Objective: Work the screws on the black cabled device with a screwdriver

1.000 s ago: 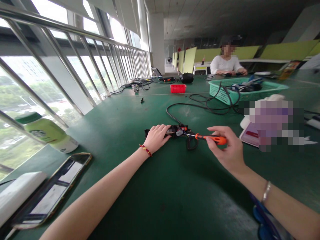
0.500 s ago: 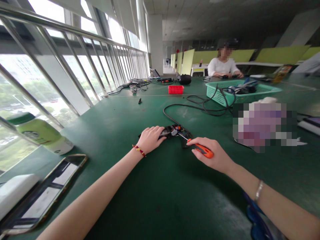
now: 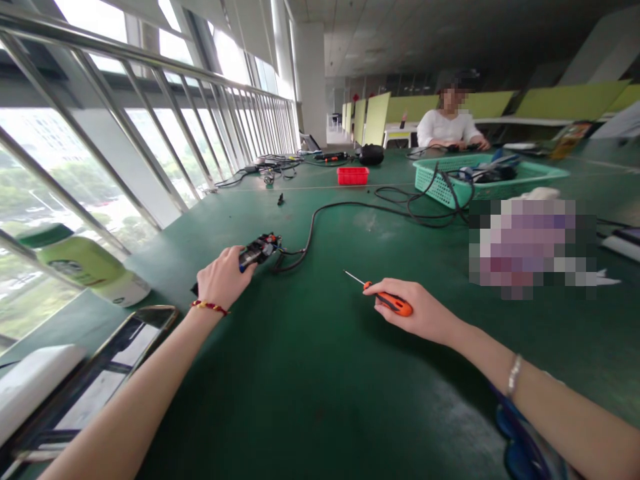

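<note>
My left hand (image 3: 225, 283) is closed around a dark corded device (image 3: 260, 250) whose casing is opened at the far end, showing metal and orange parts and wires. Its exact kind I cannot make out. A black cord (image 3: 314, 230) runs from that end across the table toward the basket. In my right hand (image 3: 417, 310) is a screwdriver (image 3: 395, 303) with an orange and black handle. Its thin blade points up and left, apart from the device, over the green table.
A teal basket (image 3: 443, 187) with tools inside stands at back right, near a red box (image 3: 353, 176). A blurred-out item (image 3: 530, 243) lies at right. On the left are a phone (image 3: 115, 373), a white block (image 3: 40, 387) and a bottle (image 3: 85, 263). A person (image 3: 450, 127) sits across the table.
My left hand has carried the device left, away from the screwdriver's tip, and the cord has shifted with it. My right hand has stayed nearly in place, the screwdriver now off the device.
</note>
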`<state>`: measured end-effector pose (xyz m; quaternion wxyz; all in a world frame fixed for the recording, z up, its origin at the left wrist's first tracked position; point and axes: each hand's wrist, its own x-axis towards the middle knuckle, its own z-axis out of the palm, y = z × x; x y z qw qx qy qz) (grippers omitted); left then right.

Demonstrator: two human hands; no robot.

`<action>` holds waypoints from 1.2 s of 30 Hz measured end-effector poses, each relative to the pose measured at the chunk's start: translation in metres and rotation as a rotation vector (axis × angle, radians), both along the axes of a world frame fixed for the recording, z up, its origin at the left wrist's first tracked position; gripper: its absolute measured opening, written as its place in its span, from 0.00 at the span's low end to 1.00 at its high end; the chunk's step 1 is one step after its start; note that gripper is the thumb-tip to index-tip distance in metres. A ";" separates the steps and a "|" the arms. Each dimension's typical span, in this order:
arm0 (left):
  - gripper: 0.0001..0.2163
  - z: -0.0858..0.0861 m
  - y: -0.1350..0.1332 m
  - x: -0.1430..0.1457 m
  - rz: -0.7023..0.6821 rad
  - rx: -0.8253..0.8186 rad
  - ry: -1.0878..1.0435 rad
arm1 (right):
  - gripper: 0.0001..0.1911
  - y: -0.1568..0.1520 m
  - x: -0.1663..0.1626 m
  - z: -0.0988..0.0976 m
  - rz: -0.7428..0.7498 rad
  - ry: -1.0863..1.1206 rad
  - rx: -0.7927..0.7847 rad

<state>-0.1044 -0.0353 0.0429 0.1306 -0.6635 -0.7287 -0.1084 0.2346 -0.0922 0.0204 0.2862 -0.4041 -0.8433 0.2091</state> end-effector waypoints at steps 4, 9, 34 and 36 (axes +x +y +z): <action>0.17 0.004 -0.001 -0.019 0.119 0.101 0.039 | 0.13 0.001 0.001 -0.001 -0.002 -0.010 -0.016; 0.16 0.002 -0.001 -0.030 0.198 0.147 0.127 | 0.14 0.002 0.001 -0.003 -0.046 -0.018 0.001; 0.12 0.004 0.004 0.025 -0.320 0.311 0.128 | 0.14 0.006 0.000 -0.003 -0.381 0.158 0.018; 0.12 0.003 0.007 0.051 -0.570 0.135 0.146 | 0.16 0.009 0.002 -0.005 -0.443 0.203 0.036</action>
